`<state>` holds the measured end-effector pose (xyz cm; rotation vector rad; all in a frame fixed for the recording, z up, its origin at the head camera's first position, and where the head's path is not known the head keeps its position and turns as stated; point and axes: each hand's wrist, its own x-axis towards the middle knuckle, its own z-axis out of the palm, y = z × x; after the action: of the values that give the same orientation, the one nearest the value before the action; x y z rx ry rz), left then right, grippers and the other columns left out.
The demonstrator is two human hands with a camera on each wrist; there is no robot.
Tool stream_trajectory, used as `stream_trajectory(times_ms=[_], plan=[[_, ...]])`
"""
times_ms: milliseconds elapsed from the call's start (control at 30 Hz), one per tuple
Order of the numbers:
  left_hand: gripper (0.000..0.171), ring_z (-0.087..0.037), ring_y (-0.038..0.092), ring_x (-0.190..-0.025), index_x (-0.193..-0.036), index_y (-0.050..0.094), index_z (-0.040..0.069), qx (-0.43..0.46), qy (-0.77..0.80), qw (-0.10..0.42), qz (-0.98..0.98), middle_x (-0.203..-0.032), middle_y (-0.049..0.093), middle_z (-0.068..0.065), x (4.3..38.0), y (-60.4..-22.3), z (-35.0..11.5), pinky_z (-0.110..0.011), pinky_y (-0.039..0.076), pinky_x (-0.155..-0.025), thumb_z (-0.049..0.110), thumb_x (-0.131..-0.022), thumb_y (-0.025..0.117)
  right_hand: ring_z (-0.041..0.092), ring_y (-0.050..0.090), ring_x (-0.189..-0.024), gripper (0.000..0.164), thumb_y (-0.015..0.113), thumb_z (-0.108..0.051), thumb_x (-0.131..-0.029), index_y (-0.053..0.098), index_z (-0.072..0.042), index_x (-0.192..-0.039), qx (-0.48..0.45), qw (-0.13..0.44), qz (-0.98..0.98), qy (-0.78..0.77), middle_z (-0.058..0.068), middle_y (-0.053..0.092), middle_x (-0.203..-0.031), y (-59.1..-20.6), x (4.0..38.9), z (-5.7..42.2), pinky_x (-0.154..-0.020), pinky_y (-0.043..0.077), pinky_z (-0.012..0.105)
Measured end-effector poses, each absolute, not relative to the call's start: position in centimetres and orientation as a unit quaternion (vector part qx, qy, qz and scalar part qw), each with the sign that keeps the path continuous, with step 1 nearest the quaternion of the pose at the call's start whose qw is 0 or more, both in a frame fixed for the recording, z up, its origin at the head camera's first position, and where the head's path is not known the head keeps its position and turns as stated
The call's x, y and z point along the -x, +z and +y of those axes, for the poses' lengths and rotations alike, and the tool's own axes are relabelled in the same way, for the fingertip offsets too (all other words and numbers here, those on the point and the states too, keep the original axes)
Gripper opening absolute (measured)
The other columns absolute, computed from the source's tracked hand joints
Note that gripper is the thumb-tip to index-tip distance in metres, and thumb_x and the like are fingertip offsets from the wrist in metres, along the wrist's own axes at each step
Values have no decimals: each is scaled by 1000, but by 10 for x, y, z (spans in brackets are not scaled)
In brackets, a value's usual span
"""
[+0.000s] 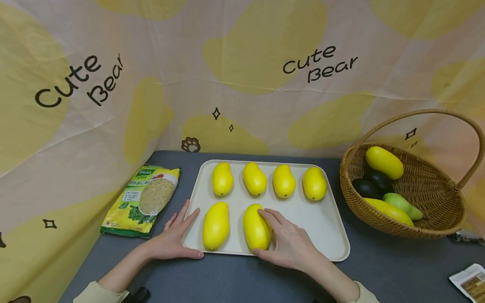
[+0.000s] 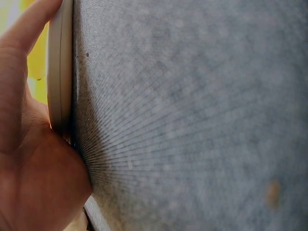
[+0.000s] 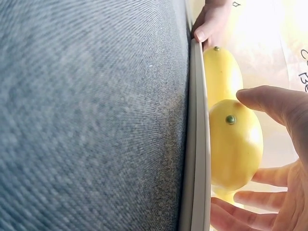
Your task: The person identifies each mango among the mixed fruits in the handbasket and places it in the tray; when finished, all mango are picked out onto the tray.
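A white tray (image 1: 307,227) carries several yellow mangoes, with a back row of them and two in front. My right hand (image 1: 289,244) holds the right-hand front mango (image 1: 255,229), thumb at its near end and fingers along its right side. In the right wrist view, the thumb touches this mango (image 3: 236,149) and the fingers lie around its other side. Beside it on the tray is the left front mango (image 1: 216,227). My left hand (image 1: 170,240) rests with spread fingers at the tray's near left corner, its thumb along the front edge.
A yellow-green food packet (image 1: 144,202) lies left of the tray. At the right stands a wicker basket (image 1: 435,202) with a tall handle, holding yellow, green and dark fruits. A small packet (image 1: 471,282) lies at the right edge. A printed cloth (image 1: 242,105) hangs behind the table.
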<state>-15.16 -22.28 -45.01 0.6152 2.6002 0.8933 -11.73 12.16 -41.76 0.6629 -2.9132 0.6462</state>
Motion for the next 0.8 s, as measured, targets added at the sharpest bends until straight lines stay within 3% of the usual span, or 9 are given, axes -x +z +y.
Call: stream_trajectory(times_ms=[600,667,800], plan=[[114,-44,-2,-143,-156,18,5,-213,315,169,909,-160,-17,-19,152,-447,-221,-65,-5,-107,57,-73,77,15,62,-104,88,76,-60,-72,45,-23,-144,-208,67,-949,225,-4,53,-137,-417,115,125,-71,54,35],[114,-44,-2,-143,-156,18,5,-213,318,169,908,-160,-17,-19,152,-448,-221,-65,-5,-107,56,-73,77,12,62,-99,77,78,-54,-74,52,-21,-139,-209,90,-941,252,-5,58,-130,-415,116,129,-69,54,30],[113,-44,0,-143,-155,19,4,-215,319,165,908,-160,-16,-20,152,-449,-221,-65,-5,-107,56,-73,78,10,61,-83,33,81,-24,-79,67,-18,-109,-242,174,-890,344,-7,67,-100,-408,121,145,-64,54,22]])
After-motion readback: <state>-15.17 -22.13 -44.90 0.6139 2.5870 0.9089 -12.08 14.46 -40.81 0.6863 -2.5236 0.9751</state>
